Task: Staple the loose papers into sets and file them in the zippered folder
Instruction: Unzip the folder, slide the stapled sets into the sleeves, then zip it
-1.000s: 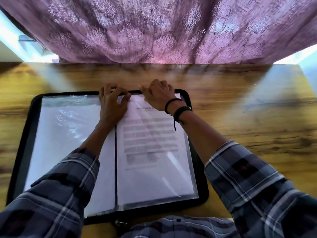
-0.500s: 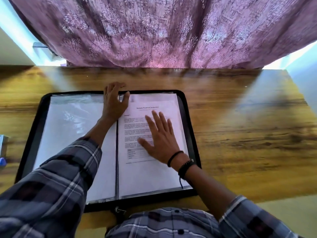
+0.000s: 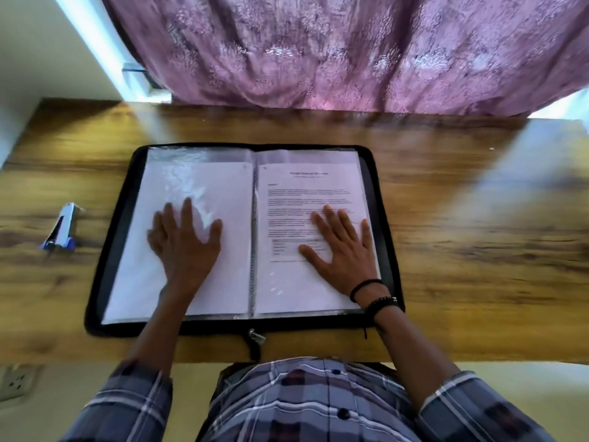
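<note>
Zippered folder (image 3: 115,250), black-bordered with rounded corners, lies open and flat at the centre of the glossy wood-grain counter (image 3: 478,234). Its clear, wrinkled plastic sleeves (image 3: 197,180) cover white sheets, and a printed paper set (image 3: 312,193) fills the right page. Left hand (image 3: 183,247) and right hand (image 3: 345,253) rest palm-down on the left and right pages, fingers (image 3: 331,218) straight and spread toward 12 o'clock, pressing the sleeves and gripping nothing. A blue-and-silver stapler (image 3: 60,228) lies at 9 o'clock of the folder, well apart.
</note>
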Action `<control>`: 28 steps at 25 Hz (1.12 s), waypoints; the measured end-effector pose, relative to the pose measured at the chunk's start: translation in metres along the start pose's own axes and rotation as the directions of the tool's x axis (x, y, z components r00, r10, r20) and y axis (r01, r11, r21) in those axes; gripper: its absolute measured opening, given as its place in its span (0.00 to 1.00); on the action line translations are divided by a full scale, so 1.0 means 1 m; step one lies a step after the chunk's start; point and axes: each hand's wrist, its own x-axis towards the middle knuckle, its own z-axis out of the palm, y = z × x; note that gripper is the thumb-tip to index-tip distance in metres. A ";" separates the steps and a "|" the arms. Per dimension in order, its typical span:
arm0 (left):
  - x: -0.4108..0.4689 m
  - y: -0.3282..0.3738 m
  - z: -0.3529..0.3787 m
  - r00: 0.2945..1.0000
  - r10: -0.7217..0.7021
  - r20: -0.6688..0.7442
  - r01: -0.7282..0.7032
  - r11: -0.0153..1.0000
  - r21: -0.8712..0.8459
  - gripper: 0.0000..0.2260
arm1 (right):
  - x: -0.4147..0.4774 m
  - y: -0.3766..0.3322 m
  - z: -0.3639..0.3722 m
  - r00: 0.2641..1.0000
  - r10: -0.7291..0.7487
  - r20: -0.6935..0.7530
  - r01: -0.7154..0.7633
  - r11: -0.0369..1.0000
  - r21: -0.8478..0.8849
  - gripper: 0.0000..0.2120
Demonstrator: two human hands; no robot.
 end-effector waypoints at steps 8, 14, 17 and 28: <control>0.004 -0.051 -0.055 0.912 -0.410 -0.015 0.410 0.910 0.056 0.40 | 0.014 0.011 -0.008 0.999 0.039 0.018 -0.039 0.999 0.009 0.35; 0.017 -0.101 -0.068 0.913 -0.386 0.130 0.394 0.918 -0.042 0.29 | 0.012 0.008 -0.007 0.998 0.044 0.039 -0.044 0.999 0.012 0.35; 0.018 -0.106 -0.085 0.891 -0.373 0.260 0.449 0.809 -0.379 0.20 | 0.012 0.007 -0.010 0.995 0.069 0.072 -0.073 0.996 0.055 0.35; -0.013 -0.004 -0.180 0.927 0.073 0.367 0.320 0.353 -0.879 0.20 | -0.054 -0.052 -0.010 0.983 -0.035 0.178 -0.024 0.948 0.318 0.33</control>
